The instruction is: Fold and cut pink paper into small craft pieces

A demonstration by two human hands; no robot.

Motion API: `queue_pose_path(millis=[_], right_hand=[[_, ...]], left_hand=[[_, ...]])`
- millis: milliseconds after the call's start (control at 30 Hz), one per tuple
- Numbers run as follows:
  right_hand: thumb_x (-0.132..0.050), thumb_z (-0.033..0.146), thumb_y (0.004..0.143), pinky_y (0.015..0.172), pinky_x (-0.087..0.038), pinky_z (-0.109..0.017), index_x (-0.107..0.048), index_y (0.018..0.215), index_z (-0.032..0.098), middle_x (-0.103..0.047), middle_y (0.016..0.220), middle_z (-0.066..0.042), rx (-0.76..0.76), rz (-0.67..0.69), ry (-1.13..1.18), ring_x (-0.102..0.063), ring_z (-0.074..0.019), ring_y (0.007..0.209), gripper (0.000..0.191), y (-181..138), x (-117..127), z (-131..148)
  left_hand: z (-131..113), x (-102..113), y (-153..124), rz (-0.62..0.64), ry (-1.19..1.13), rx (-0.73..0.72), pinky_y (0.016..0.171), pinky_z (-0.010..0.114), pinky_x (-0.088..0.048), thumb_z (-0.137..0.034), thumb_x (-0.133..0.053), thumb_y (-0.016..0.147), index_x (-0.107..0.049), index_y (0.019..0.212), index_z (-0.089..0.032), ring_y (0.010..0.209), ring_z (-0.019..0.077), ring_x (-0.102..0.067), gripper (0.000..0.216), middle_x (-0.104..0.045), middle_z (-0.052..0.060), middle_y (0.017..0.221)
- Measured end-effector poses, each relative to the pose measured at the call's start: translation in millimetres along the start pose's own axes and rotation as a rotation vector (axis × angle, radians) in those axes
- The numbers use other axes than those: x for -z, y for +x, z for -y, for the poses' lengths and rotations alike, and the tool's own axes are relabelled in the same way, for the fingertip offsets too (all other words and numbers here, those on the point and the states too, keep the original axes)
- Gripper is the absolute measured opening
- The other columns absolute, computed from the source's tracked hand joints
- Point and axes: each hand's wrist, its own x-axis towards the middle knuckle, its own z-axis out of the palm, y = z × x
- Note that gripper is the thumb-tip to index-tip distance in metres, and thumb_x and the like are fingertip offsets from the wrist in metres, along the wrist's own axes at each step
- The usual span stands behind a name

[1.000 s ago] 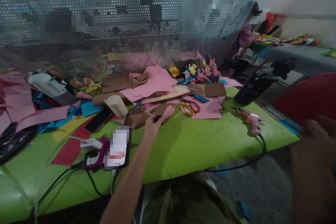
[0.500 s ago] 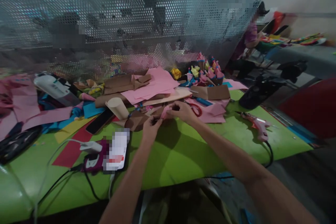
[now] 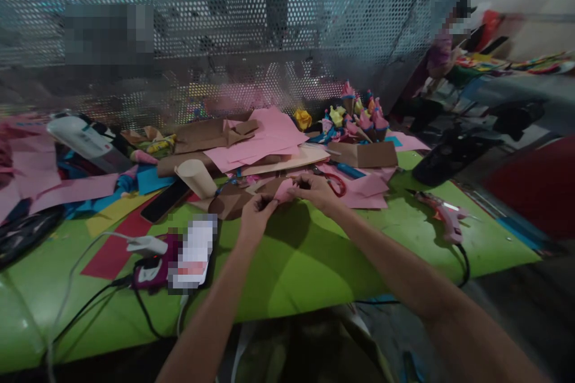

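Observation:
My left hand (image 3: 255, 213) and my right hand (image 3: 314, 189) meet over a small pink paper piece (image 3: 284, 190) at the middle of the green table (image 3: 305, 257). Both hands pinch this piece from either side, fingers curled. Brown card scraps (image 3: 231, 200) lie just left of it. Red-handled scissors (image 3: 335, 184) rest right behind my right hand. A rolled cream paper cone (image 3: 195, 178) lies to the left.
Pink sheets (image 3: 265, 140) and brown card pile up at the back before a perforated metal screen (image 3: 224, 30). A pink glue gun (image 3: 444, 215) with a black cord lies at right. A phone (image 3: 193, 251) and charger sit at front left. Another person (image 3: 442, 51) sits far right.
My right hand came in from the blurred right edge and joined my left hand on the pink piece. The view shifted slightly.

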Motion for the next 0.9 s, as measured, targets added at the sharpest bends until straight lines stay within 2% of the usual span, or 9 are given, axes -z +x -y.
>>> queue_pose_path(millis=[133,333,500,733,900], right_hand=[[-0.068,0.046,0.064,0.061,-0.038,-0.027,-0.056,0.065,0.02,-0.054,0.062,0.002,-0.012,0.0,0.028,-0.048,-0.0139,0.062,0.03,0.9,-0.6,-1.0],[-0.069,0.043,0.064,0.061,-0.038,-0.027,-0.059,0.069,0.019,-0.056,0.066,0.002,-0.006,0.02,0.053,-0.048,-0.0135,0.063,0.027,1.0,-0.6,-1.9],[-0.071,0.047,0.065,0.057,-0.034,-0.025,-0.058,0.068,0.019,-0.052,0.063,0.003,-0.02,-0.015,-0.004,-0.044,-0.0117,0.06,0.032,1.2,-2.8,-6.8],[-0.073,0.059,0.063,0.057,-0.036,-0.025,-0.057,0.069,0.018,-0.052,0.063,0.003,-0.008,-0.005,0.045,-0.046,-0.012,0.062,0.044,4.8,-4.7,-3.6],[-0.075,0.057,0.062,0.059,-0.037,-0.026,-0.056,0.07,0.019,-0.052,0.064,0.004,-0.017,-0.009,0.088,-0.046,-0.0119,0.062,0.044,3.5,-6.2,-4.6]], left_hand=[[0.9,-1.5,0.0,0.027,-0.038,0.022,0.072,0.028,-0.048,-0.04,-0.081,0.059,-0.071,0.076,-0.017,0.071,0.0153,-0.06,0.03,-0.07,0.002,0.073],[-2.2,-2.3,-1.4,0.013,-0.044,0.046,0.073,0.028,-0.048,-0.041,-0.081,0.059,-0.071,0.075,-0.018,0.072,0.0157,-0.061,0.029,-0.07,0.001,0.072],[-6.7,-0.7,-2.2,0.023,0.036,0.008,0.072,0.027,-0.048,-0.039,-0.08,0.06,-0.07,0.071,-0.019,0.071,0.0161,-0.061,0.025,-0.069,0.001,0.07],[-3.5,1.1,3.3,0.02,0.049,0.003,0.069,0.027,-0.047,-0.046,-0.083,0.056,-0.07,0.075,-0.018,0.069,0.0149,-0.06,0.036,-0.069,0.001,0.07],[-2.0,1.4,3.7,0.009,0.022,0.024,0.067,0.026,-0.047,-0.043,-0.084,0.056,-0.069,0.072,-0.017,0.064,0.0134,-0.059,0.034,-0.067,0.0,0.067]])
